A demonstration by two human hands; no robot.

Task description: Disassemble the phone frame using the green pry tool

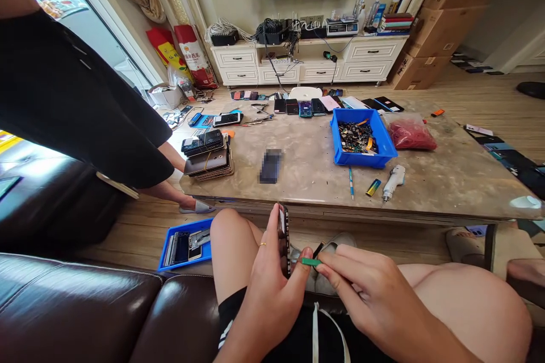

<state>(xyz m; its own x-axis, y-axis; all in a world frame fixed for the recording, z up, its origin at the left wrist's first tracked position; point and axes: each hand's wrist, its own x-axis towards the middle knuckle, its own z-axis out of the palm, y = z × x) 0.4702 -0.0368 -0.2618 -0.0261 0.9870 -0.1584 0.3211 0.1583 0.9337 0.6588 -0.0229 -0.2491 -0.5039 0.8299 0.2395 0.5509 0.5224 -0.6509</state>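
Observation:
My left hand (268, 272) is wrapped round a dark phone (284, 238) held upright on edge above my lap. My right hand (361, 289) pinches a small green pick (310, 262) with a dark tip, pressed against the phone's lower edge. Both hands hover over my bare knees, just in front of the marble table (306, 181).
On the table: a blue bin of small parts (361, 137), a red bag (411, 133), a pen (351, 181), a lighter (373, 187), a white tool (394, 180), stacked phones (208, 156), a row of phones (298, 106). A blue tray (185, 244) lies on the floor. A person in black stands left.

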